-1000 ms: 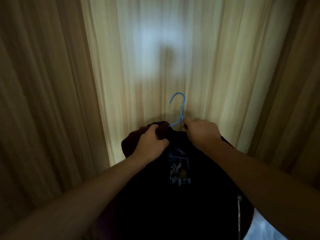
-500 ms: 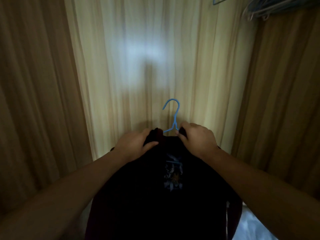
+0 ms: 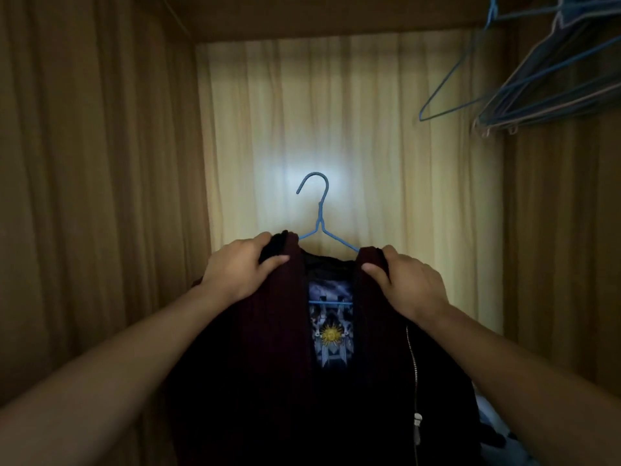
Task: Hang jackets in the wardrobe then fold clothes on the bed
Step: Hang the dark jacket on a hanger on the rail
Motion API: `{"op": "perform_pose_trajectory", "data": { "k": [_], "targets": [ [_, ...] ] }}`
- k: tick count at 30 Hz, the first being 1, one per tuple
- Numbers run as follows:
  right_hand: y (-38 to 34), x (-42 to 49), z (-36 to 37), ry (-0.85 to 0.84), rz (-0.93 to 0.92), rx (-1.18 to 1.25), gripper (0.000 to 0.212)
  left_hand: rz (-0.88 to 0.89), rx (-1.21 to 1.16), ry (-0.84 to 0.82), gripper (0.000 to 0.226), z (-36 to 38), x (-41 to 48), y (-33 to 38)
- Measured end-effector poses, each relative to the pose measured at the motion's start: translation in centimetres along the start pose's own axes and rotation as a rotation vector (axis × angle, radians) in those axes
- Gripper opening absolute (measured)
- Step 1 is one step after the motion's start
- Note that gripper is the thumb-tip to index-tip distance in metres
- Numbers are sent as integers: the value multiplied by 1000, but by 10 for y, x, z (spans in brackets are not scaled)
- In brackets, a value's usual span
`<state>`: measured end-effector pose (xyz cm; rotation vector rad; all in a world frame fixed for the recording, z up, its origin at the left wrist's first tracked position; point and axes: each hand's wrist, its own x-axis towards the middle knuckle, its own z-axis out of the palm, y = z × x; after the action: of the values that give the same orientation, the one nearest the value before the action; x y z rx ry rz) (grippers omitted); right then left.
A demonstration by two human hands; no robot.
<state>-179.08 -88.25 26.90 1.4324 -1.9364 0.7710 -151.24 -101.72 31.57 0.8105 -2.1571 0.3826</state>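
A dark maroon jacket (image 3: 268,348) is held up at the centre of the view, in front of the wardrobe's pale draped back (image 3: 386,136). It is carried on a blue wire hanger (image 3: 320,216), whose hook stands free above the collar and is caught on nothing. The jacket front is open. A printed lining with a yellow sun emblem (image 3: 331,334) is exposed between the two edges, and the hanger's lower bar is seen across it. A metal zipper (image 3: 412,361) runs down the right-hand edge (its pull hangs low in the view). The jacket's shoulder on the person's left is gripped by the left hand (image 3: 242,267), with fingers curled over the top and the thumb pressed on the front. The opposite shoulder is gripped likewise by the right hand (image 3: 411,284). A cluster of empty blue hangers (image 3: 537,79) is noted at upper right, well apart from the jacket. Tan draped fabric (image 3: 100,163) is seen at both sides.
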Motion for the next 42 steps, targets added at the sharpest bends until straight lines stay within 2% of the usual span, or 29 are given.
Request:
{"op": "perform_pose_trajectory", "data": {
  "k": [7, 14, 24, 31, 37, 42],
  "targets": [
    [-48, 79, -26, 237, -73, -52, 56, -40, 205, 3, 54, -64, 30, -6],
    [-86, 146, -46, 368, -136, 39, 59, -58, 465, 10, 56, -134, 75, 8],
    [-144, 252, -51, 279, -106, 418, 57, -152, 711, 61, 61, -208, 141, 0],
    [-175, 316, -44, 208, -49, 598, 55, -166, 832, -32, 56, -235, 207, -12],
    [-188, 360, -45, 197, -14, 661, 52, -120, 934, -44, 60, -245, 252, -27],
    [-200, 386, -53, 212, -35, 639, 55, -165, 951, -41, 59, -253, 265, -36]
  ]
}}
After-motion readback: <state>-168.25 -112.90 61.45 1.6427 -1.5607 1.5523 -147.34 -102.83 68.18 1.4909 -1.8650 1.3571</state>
